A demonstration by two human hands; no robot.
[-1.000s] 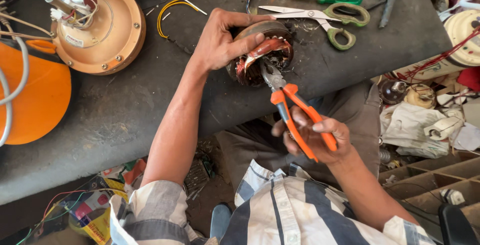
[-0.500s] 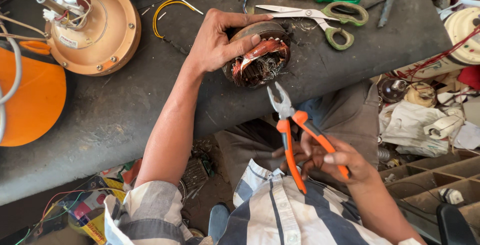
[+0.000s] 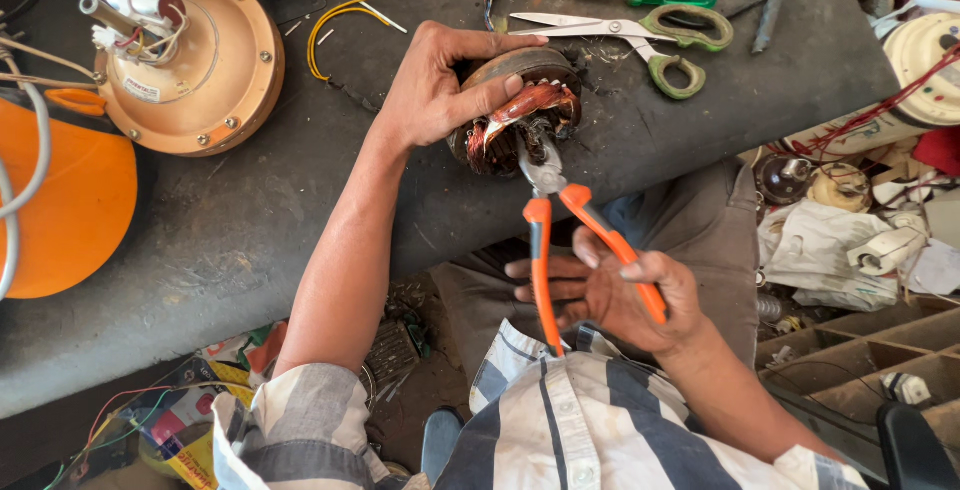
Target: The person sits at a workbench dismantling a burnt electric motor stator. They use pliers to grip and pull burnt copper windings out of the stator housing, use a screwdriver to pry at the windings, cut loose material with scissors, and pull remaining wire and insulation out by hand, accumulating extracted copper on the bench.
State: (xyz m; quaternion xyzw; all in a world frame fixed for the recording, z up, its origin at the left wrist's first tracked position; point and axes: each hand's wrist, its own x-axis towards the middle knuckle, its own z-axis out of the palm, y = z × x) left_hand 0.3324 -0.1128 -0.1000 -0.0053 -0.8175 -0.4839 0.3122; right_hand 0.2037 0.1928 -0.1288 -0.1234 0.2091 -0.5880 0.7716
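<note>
1. I see a round, dark motor stator with copper-red windings (image 3: 520,115), frayed and blackened, lying at the near edge of the dark grey surface (image 3: 250,220).
2. My left hand (image 3: 440,85) grips its rim, fingers curled over the windings.
3. My right hand (image 3: 620,295) clasps orange-handled pliers (image 3: 560,235), whose tips touch the coil.
4. Wooden compartment trays (image 3: 860,370) at lower right hold small, unclear parts.

A dark, scuffed workbench (image 3: 250,240) filled the frame under bright daylight. Beyond its near edge, the cluttered floor (image 3: 410,370) showed. A wooden compartment rack (image 3: 850,360) stood at right.
</note>
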